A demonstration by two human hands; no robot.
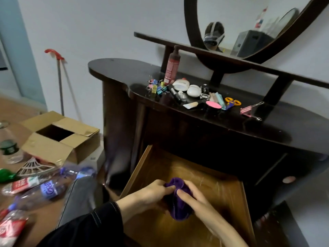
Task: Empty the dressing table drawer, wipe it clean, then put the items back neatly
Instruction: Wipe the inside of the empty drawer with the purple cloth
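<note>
Head view. The drawer [222,177] of the dark dressing table [277,129] stands pulled out towards the camera, and its scratched light-brown wooden bottom shows around the hands. A bunched purple cloth [178,209] lies over the middle of the drawer bottom, held between both hands. The left hand [151,195], coming out of a dark sleeve, pinches the cloth's upper left edge with its fingers curled. The right hand [197,198] grips the cloth from the right, with its fingers closed over the top of it.

The drawer's contents lie in a loose cluster on the table top, below the oval mirror [249,18]:
- A dark red bottle [171,68] stands upright at the back.
- Coloured binder clips [157,86] are heaped just left of its base.
- Two white round cases [194,90] lie side by side near the middle.
- Yellow-handled scissors [232,102] lie to the right.
- A large pink binder clip [249,110] lies beyond the scissors, slightly apart.
- Several smaller items among these are too blurred to identify.

On the floor to the left, an open cardboard box [58,139] sits near the table's side. Flattened plastic bottles [48,189] lie in front of it.
</note>
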